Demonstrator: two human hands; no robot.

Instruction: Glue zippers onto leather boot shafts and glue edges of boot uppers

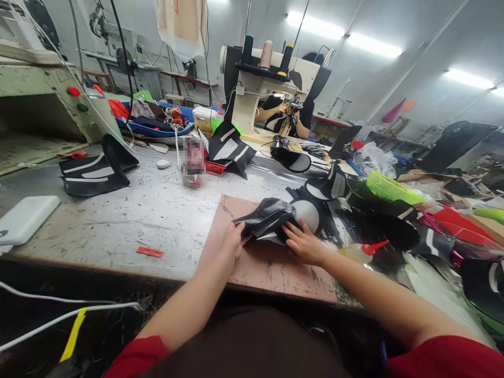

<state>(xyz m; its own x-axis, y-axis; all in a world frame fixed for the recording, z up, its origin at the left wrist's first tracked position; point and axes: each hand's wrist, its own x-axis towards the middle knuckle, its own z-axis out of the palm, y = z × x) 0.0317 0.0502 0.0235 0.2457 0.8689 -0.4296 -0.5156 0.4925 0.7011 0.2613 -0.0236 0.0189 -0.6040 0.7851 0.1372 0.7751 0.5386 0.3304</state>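
A glossy black shoe-upper piece [264, 219] with white trim lies on a brown work board [271, 265] on the bench. My left hand [233, 242] pinches its left edge, fingers closed on it. My right hand [304, 243] presses on the piece's right side with fingers stretched out flat. A black and white rounded piece [309, 214] lies just behind my right hand.
A glue bottle with a red nozzle [362, 251] lies right of the board. Stacked black uppers [92, 170] and a white box [25, 218] sit left. A jar [192, 163] stands mid-bench. Another person works at a sewing machine [260, 84] behind. Baskets and piles [394, 189] crowd the right.
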